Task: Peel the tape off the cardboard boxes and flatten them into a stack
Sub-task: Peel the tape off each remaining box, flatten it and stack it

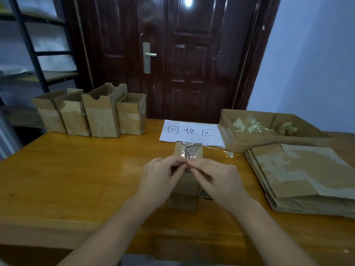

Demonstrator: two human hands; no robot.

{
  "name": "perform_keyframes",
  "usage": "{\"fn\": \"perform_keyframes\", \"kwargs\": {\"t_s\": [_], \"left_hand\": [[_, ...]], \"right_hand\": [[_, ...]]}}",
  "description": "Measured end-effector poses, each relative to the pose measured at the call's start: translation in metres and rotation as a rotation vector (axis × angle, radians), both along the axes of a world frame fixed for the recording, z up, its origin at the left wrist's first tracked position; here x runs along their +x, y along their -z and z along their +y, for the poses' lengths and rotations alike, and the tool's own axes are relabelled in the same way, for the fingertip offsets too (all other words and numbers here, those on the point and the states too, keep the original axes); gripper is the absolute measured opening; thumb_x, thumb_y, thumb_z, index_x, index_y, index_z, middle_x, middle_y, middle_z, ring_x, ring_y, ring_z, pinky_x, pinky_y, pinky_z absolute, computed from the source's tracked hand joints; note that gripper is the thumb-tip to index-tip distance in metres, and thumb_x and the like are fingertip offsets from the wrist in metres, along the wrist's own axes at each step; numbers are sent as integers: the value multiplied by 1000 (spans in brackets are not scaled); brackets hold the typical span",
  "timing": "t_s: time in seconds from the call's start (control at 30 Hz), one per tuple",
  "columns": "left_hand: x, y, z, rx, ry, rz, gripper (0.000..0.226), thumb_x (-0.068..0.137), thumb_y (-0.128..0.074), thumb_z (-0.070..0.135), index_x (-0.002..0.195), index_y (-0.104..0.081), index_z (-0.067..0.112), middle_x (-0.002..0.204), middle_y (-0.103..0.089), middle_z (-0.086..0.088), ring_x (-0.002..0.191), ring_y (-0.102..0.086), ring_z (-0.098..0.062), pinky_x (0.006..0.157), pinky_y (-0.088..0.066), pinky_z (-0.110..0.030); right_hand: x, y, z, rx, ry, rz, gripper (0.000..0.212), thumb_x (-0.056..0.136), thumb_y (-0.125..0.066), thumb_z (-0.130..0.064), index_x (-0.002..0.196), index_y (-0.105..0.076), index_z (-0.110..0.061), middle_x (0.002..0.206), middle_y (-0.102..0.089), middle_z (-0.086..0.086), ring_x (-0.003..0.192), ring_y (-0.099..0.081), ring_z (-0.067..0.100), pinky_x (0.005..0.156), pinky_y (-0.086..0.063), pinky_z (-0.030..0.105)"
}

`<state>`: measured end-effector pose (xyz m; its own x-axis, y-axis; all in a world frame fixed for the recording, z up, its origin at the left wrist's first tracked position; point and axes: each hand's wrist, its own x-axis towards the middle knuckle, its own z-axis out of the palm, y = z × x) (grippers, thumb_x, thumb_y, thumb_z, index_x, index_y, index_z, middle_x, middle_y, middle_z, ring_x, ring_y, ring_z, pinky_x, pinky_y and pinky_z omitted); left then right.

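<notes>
A small cardboard box [185, 191] stands on the wooden table [76, 179] in front of me, partly hidden by both hands. Clear shiny tape [190, 151] runs over its top. My left hand [161, 179] and my right hand [215, 179] meet at the near end of that tape, fingertips pinching it. Several upright open boxes [90, 114] with tape on their sides stand in a row at the far left. A stack of flattened boxes [303, 177] lies at the right.
A white paper sheet with handwritten characters [190, 131] lies behind the box. An open carton [247, 139] at the back right holds crumpled tape wads [247, 125]. A dark door is behind the table, a metal shelf at the left.
</notes>
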<state>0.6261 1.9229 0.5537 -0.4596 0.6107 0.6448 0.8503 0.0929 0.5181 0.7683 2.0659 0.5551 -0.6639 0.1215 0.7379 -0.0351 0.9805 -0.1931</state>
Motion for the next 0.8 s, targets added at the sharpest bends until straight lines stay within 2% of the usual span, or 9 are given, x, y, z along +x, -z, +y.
{"fn": "perform_keyframes", "kwargs": {"t_s": [0.07, 0.13, 0.2, 0.33, 0.4, 0.47, 0.57, 0.67, 0.8], "left_hand": [[0, 2, 1, 48, 11, -18, 14, 88, -79, 27, 101, -78, 33, 91, -76, 21, 86, -70, 0, 75, -57, -29], [0, 5, 1, 70, 26, -28, 13, 88, -78, 28, 100, -77, 32, 92, -76, 21, 86, -70, 2, 72, -59, -30], [0, 9, 1, 61, 45, -32, 14, 90, -71, 33, 104, -73, 32, 98, -74, 22, 88, -69, 3, 71, -57, -23], [-3, 11, 1, 33, 24, -30, 25, 91, -64, 35, 115, -70, 30, 124, -62, 24, 109, -52, 21, 93, -47, -6], [-2, 10, 1, 10, -48, 48, 24, 94, -60, 32, 116, -69, 29, 120, -65, 19, 105, -52, 15, 90, -52, -13], [8, 14, 1, -66, -99, 55, 35, 96, -53, 46, 129, -61, 34, 127, -62, 22, 116, -51, 8, 100, -51, -22], [22, 28, 6, -236, -148, 66, 79, 89, -37, 80, 157, -27, 40, 156, -30, 30, 152, -13, 3, 117, -23, -27], [15, 32, 7, -274, -132, 103, 83, 91, -39, 73, 161, -13, 36, 165, -16, 24, 152, 4, 3, 120, -17, -27], [5, 30, 6, -215, -29, 59, 75, 93, -49, 61, 155, -14, 38, 158, -3, 23, 150, -6, -2, 115, -19, -27]], "right_hand": [[0, -3, -3, -195, 34, -38, 35, 101, -62, -38, 132, -69, -25, 138, -62, -13, 121, -61, 1, 96, -55, 25], [-3, -7, -5, -307, 90, -113, 34, 96, -67, -39, 127, -71, -29, 142, -56, -19, 128, -52, 2, 102, -47, 24], [-8, -12, -5, -364, 110, -187, 23, 92, -72, -37, 115, -77, -33, 128, -61, -25, 117, -48, 2, 95, -43, 22], [-14, -25, -4, -458, 141, -188, 6, 88, -78, -30, 93, -82, -30, 104, -72, -23, 102, -53, 9, 85, -41, 23], [-18, -27, -6, -485, 149, -130, 4, 85, -82, -23, 82, -82, -26, 93, -74, -19, 98, -62, 10, 89, -47, 30], [-23, -26, -11, -452, 162, -94, 8, 83, -82, -17, 77, -80, -22, 86, -75, -15, 92, -66, 12, 84, -54, 40], [-28, -21, -16, -268, 203, -66, 7, 85, -80, -18, 80, -77, -22, 85, -73, -14, 86, -66, 10, 77, -57, 40], [-30, -19, -12, -244, 192, -18, 8, 88, -77, -17, 82, -74, -21, 84, -71, -14, 80, -65, 6, 71, -57, 36], [-33, -22, -11, -90, 230, -11, 15, 86, -74, -6, 78, -65, -15, 83, -66, -5, 77, -61, 11, 66, -56, 34]]}}
